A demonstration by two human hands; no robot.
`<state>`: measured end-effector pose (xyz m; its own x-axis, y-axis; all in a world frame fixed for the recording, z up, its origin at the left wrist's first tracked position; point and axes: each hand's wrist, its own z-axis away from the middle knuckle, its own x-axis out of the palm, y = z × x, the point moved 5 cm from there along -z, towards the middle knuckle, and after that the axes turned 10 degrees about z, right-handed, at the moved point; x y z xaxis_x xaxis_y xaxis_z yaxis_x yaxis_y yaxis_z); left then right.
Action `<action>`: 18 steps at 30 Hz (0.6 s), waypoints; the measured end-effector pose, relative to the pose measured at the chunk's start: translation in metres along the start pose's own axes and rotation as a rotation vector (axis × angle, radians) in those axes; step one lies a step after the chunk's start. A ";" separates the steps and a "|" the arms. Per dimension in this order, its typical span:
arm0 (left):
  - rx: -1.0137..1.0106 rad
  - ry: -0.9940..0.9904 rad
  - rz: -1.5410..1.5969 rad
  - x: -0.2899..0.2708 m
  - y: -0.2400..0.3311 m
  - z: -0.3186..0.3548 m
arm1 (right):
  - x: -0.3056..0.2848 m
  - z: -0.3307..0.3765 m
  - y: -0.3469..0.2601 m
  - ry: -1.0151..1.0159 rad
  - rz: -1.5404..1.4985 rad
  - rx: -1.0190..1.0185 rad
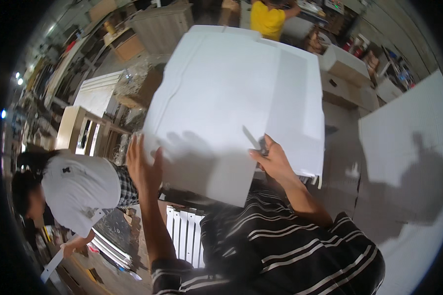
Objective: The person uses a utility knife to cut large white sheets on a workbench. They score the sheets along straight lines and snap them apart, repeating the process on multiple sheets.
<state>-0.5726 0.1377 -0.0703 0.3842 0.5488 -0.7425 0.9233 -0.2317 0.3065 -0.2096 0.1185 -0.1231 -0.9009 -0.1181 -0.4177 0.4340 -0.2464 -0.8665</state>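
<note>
Stacked white sheets (216, 83) lie in front of me, their left edge uneven. A smaller white panel (216, 179) on top reaches toward my body. At its left edge is my left hand (145, 164), fingers stretched out and thumb apart, touching or just over the edge. My right hand (275, 160) is closed round a knife (251, 135) near the panel's right side. Its thin blade points away and to the left; the handle is mostly hidden in my fingers. Shadows of my hands fall on the white surface.
On the left a person in a white shirt (81, 189) bends over and holds a white strip (52, 265). Another person in yellow (267, 20) is at the far side. A large white board (403, 147) stands at the right. Slatted white pieces (184, 233) lie low beside me.
</note>
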 end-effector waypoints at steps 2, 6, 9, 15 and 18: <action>-0.143 -0.252 -0.165 0.036 -0.016 -0.011 | -0.001 -0.005 -0.003 0.032 -0.060 0.023; -0.305 -0.293 0.022 0.057 -0.031 -0.012 | 0.002 -0.025 -0.005 -0.017 -0.045 -0.015; -0.339 -0.169 0.099 0.051 -0.033 -0.018 | 0.009 -0.038 -0.009 0.007 -0.044 -0.072; -0.503 -0.238 0.299 0.054 -0.056 -0.033 | 0.012 -0.062 -0.021 0.045 0.085 -0.047; -0.478 -0.271 0.428 0.055 -0.070 -0.035 | 0.014 -0.066 -0.018 0.124 0.141 0.063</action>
<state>-0.6161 0.2127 -0.1119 0.7576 0.2534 -0.6016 0.6154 0.0302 0.7876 -0.2298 0.1846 -0.1317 -0.8225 -0.0372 -0.5675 0.5515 -0.2959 -0.7799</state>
